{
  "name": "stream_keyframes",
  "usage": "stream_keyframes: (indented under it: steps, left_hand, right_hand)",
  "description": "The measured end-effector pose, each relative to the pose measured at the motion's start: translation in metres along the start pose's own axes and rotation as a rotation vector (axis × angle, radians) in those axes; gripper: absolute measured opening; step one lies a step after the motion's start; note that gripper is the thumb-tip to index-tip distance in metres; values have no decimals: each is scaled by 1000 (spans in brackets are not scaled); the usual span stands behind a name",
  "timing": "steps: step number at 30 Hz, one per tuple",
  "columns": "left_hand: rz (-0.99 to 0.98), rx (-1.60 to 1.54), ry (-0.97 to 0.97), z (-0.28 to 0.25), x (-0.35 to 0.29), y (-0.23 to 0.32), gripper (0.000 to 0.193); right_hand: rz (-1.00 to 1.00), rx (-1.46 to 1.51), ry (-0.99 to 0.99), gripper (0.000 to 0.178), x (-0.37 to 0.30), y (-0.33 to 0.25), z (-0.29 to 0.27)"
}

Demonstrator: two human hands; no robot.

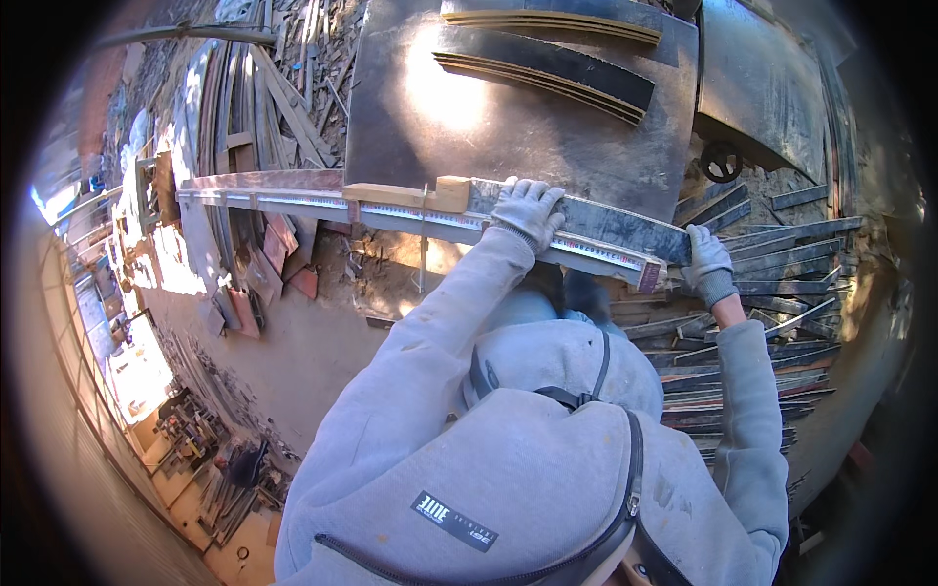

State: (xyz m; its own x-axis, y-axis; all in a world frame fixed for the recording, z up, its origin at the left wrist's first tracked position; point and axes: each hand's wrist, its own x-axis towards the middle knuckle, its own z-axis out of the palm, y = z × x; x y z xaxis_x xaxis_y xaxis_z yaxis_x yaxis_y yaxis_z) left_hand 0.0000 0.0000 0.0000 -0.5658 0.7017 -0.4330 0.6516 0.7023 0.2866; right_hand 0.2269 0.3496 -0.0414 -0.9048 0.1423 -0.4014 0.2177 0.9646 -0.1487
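A long dark plywood strip (606,227) lies across in front of me, beside a rail with a measuring scale (391,211) along it. My left hand (529,209), in a light grey glove, is closed over the strip, with its fingers over the far edge. At the strip's right end, my gloved right hand (707,262) grips the corner; its thumb side is partly hidden. A small wooden block (452,193) touches the strip's left end. Left of the block runs a pale wooden batten (391,195). A thin upright rod (423,244) crosses the rail near the block.
Beyond the strip is a large brown panel (391,117), with stacked dark strips (547,73) on it. Piles of offcuts (782,264) lie at the right. Long boards (230,107) and scraps lie at the left. A round black wheel (721,161) is near the panel's right edge.
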Motion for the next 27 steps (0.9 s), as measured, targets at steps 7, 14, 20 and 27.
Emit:
stream_keyframes:
  steps: [7, 14, 20, 27]
  left_hand:
    - [269, 4, 405, 43, -3, 51, 65]
    - [214, -86, 338, 31, 29, 65, 55]
    - [182, -33, 386, 27, 48, 82, 52]
    - [203, -32, 468, 17, 20, 93, 48]
  right_hand:
    - [15, -22, 5, 74, -11, -15, 2]
    - [-5, 91, 143, 81, -7, 8, -5]
    - [-129, 76, 312, 87, -32, 57, -33]
    - [-48, -51, 226, 44, -31, 41, -32]
